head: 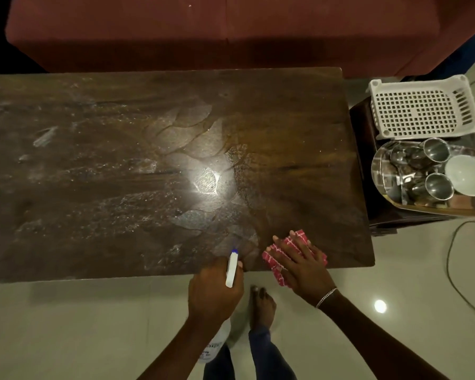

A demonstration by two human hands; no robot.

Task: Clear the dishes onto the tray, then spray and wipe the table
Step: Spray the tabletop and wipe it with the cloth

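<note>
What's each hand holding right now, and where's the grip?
Left hand grips the spray bottle at its neck, under the nozzle head. Right hand grips nothing: flat fingers press the red cloth on the table.

Left hand [214, 292] curled, right hand [302, 267] flat

The long dark-brown wooden table [299, 119] has a streaky grain, clouded with whitish smears and speckles across its left and middle; the folded red cloth [270, 260] carries a white broken-line pattern; the white plastic spray bottle [232, 267] has a blue tip; the white plastic basket [422, 111] is a grid of square holes; the steel tumblers [436, 150] gleam silver beside a round white bowl [466, 175]; the sofa [203, 31] is rust-red; the floor tiles [93, 325] are pale cream.
</note>
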